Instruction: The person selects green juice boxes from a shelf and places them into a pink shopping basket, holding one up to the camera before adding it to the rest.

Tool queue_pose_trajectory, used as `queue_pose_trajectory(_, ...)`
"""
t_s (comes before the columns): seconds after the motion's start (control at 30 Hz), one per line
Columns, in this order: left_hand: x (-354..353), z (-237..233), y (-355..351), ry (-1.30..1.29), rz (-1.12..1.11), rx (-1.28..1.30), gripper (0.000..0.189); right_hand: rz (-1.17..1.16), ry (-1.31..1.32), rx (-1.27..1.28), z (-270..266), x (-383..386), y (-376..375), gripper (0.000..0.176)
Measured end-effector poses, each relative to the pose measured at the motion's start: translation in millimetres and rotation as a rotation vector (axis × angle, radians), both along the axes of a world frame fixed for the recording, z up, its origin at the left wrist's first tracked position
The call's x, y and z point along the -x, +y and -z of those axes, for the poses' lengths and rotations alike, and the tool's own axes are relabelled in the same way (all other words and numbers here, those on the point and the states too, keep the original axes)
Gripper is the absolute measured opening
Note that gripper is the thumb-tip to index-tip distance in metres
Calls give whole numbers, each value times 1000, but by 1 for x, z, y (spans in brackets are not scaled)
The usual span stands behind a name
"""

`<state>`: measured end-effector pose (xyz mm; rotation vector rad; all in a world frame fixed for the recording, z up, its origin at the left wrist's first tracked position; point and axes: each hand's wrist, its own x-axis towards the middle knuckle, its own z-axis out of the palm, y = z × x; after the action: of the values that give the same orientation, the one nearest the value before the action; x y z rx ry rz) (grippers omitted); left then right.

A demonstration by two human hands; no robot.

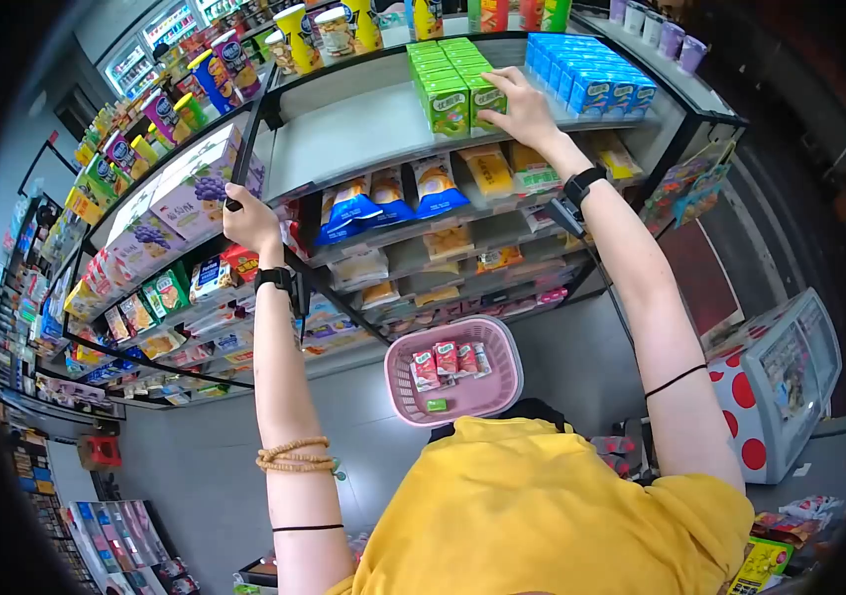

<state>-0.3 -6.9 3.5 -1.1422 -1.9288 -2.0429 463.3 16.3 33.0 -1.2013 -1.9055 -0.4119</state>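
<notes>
Beneath the right hand (527,111), on the top shelf (343,134), stand the green cartons (448,84) in close rows. The grip lies spread on the front-right carton, fingers apart over its top, not clamped round it. Just to the right of this grip stand the blue cartons (589,71), near but untouched. Well to its left, the left hand (249,223) has its grip closed tight round the black shelf post (262,114), with the grape boxes (190,193) just beside that grip on its left. Below and between the two grips hangs the pink basket (492,397), holding small red packs (448,359). Each wrist carries a black watch (581,185).
</notes>
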Motion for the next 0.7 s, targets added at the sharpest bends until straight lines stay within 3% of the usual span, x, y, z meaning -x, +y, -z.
queue_pose_trajectory(0.7,1,-1,-5,-22,52,-11,67,51,-12,99,-4,6,-8,72)
